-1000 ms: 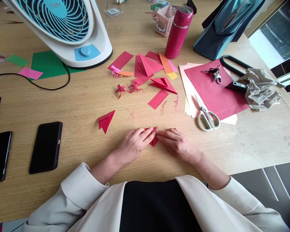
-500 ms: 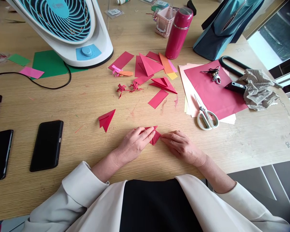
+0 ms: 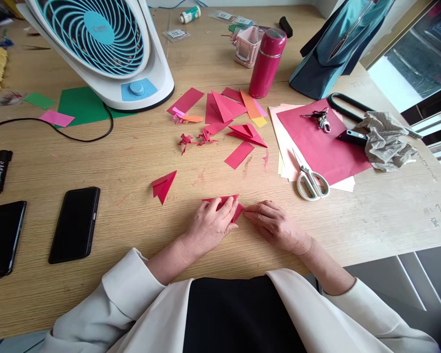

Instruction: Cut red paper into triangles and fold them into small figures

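Note:
A small folded piece of red paper (image 3: 237, 213) lies on the wooden table in front of me, its lower part partly covered by fingers. My left hand (image 3: 211, 223) rests over it from the left, fingers curved and pressing it down, thumb by its lower edge. At the paper's right corner, my right hand (image 3: 274, 223) pinches with thumb and fingertips together. A second folded red piece (image 3: 163, 186) sits to the upper left, apart from both hands. Two small red folded figures (image 3: 185, 141) stand farther back.
Red paper pieces (image 3: 226, 105) lie behind the figures. White-handled scissors (image 3: 312, 184) rest right of my hands, overlapping a stack of paper (image 3: 316, 142) with keys (image 3: 323, 120). A fan (image 3: 143, 90), a pink flask (image 3: 267, 63), a bag (image 3: 316, 63) and a phone (image 3: 74, 224) stand or lie around.
My left hand has shifted slightly over the folded paper, covering more of its lower part, with the thumb now showing below. The right hand stays at the corner. The view has tilted slightly.

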A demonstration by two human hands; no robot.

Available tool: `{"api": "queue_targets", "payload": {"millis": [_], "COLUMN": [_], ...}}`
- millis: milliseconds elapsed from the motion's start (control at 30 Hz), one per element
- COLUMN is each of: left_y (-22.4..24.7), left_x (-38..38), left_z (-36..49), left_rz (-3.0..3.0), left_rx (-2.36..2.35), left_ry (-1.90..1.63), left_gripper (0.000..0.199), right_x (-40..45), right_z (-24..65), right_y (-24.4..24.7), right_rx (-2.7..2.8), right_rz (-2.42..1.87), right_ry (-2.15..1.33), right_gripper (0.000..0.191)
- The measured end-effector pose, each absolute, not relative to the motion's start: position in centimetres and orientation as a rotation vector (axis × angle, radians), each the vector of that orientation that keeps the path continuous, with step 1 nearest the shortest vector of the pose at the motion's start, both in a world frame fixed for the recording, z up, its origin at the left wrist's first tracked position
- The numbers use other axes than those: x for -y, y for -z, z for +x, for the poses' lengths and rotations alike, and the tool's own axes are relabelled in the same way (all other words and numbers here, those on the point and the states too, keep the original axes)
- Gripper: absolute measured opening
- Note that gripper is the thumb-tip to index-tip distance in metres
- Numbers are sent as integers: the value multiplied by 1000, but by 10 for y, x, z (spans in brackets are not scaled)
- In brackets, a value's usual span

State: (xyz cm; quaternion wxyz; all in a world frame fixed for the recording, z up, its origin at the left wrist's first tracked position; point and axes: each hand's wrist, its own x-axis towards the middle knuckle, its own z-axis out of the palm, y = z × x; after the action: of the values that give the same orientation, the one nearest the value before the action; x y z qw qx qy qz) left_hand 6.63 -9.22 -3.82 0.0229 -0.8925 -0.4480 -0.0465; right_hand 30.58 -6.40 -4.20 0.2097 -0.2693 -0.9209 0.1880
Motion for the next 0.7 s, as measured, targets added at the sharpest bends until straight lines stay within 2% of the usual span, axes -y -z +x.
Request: {"api": "queue_targets", "payload": {"millis": [333,567,700], "left_y": [30,31,38], "left_x": [97,110,117], "left_z": [73,75,74], "left_rz": [-2803,-2806,-2842], "left_rx": [1417,1538,1626], "left_ry": [-14,-69,7], "left_gripper": [67,89,87], "right_x": [55,51,46], "right_z": [303,292,275], "right_y": [38,31,30], "right_rx": [2485,2423,2397], "right_rz": [-850,-913,-878], "right_ry": [-594,-639,-668], "right_gripper": [34,34,35]}}
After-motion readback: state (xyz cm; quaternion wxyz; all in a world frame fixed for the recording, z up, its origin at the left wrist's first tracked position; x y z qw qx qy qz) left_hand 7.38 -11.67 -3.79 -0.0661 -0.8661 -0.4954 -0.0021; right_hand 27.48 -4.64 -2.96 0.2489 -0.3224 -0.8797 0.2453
